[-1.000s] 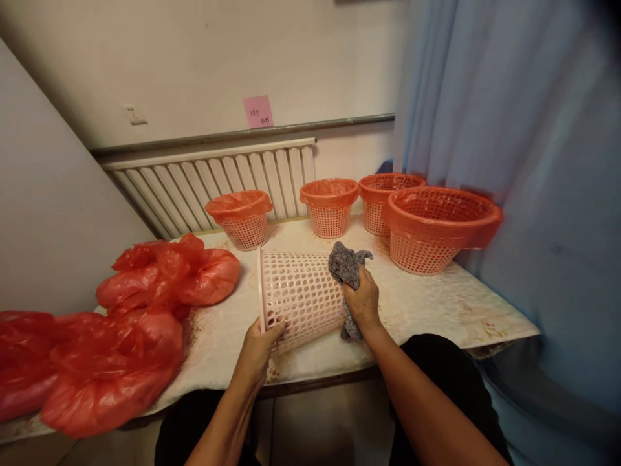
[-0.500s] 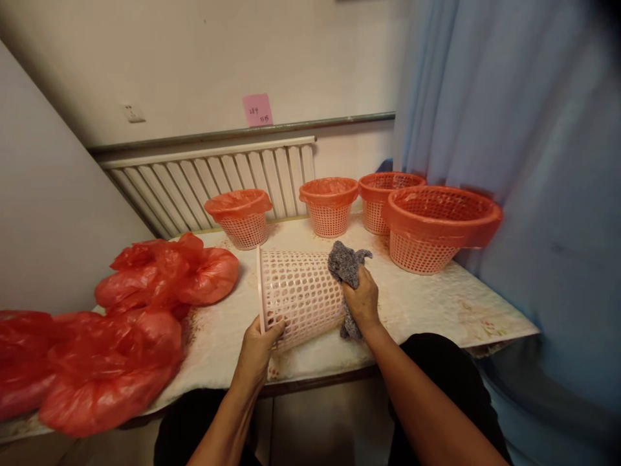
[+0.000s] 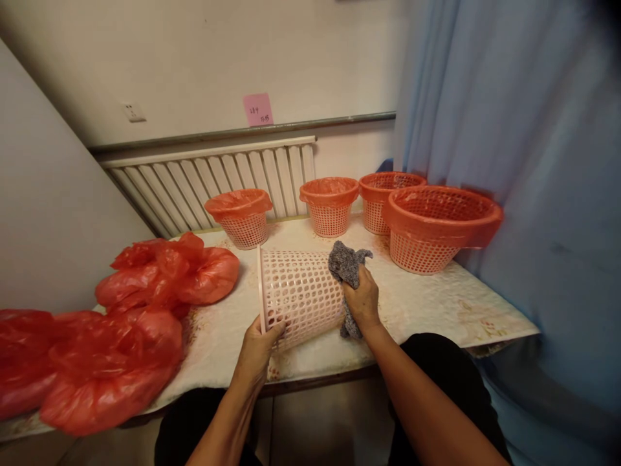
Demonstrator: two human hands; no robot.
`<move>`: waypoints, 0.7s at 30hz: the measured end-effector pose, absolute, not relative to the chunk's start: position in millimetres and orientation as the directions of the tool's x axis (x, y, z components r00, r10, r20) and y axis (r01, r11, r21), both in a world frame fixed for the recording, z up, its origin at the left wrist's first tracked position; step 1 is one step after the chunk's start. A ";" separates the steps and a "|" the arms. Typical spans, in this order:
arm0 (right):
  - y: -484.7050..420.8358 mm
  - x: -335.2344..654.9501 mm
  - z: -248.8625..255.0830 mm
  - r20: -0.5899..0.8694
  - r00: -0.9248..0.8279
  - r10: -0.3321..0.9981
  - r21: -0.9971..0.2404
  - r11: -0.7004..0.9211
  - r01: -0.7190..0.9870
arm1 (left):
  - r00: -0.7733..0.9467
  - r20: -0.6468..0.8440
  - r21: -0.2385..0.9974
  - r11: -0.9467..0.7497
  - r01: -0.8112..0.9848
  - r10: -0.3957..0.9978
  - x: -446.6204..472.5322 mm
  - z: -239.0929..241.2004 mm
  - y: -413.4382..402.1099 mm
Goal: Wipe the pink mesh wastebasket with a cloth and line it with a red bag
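A pale pink wastebasket point(image 3: 303, 294) with a lattice of holes lies on its side before me, its rim to the left and its base to the right. My left hand point(image 3: 262, 340) grips the rim at the lower left, thumb on the outer wall. A grey cloth point(image 3: 343, 262) is bunched in my right hand point(image 3: 363, 299), pressed against the basket's base end. Part of the cloth hangs down below the hand. The fingers of my right hand are partly hidden by the cloth.
Tied red plastic bags point(image 3: 111, 362) lie bulging on the left of the cloth-covered table point(image 3: 466, 304). Along the back stand several lined baskets, among them a left one point(image 3: 245, 230), a middle one point(image 3: 330, 220) and a large right one point(image 3: 422, 252). A blue curtain point(image 3: 548, 162) hangs at right.
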State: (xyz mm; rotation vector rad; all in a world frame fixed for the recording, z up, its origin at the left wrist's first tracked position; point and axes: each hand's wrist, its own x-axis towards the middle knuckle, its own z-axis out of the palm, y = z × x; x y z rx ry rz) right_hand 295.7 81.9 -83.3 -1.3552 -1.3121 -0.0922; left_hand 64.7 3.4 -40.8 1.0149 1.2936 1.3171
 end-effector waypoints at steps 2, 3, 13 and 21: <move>81.8 295.8 -83.4 0.704 0.364 0.610 -0.639 0.319 0.700 | -0.162 -0.070 0.994 0.055 -0.094 0.984 64.8 -41.9 3.8; 81.7 295.8 -83.4 0.703 0.364 0.610 -0.639 0.318 0.700 | -0.163 -0.070 0.994 0.055 -0.094 0.984 64.9 -42.4 3.8; 82.0 295.4 -84.8 0.705 0.361 0.611 -0.636 0.318 0.703 | -0.166 -0.071 0.997 0.067 -0.026 0.984 65.1 -44.2 2.8; 83.8 294.8 -89.6 0.712 0.353 0.608 -0.625 0.319 0.712 | -0.090 -0.034 0.998 0.039 0.058 0.995 55.7 -68.7 2.0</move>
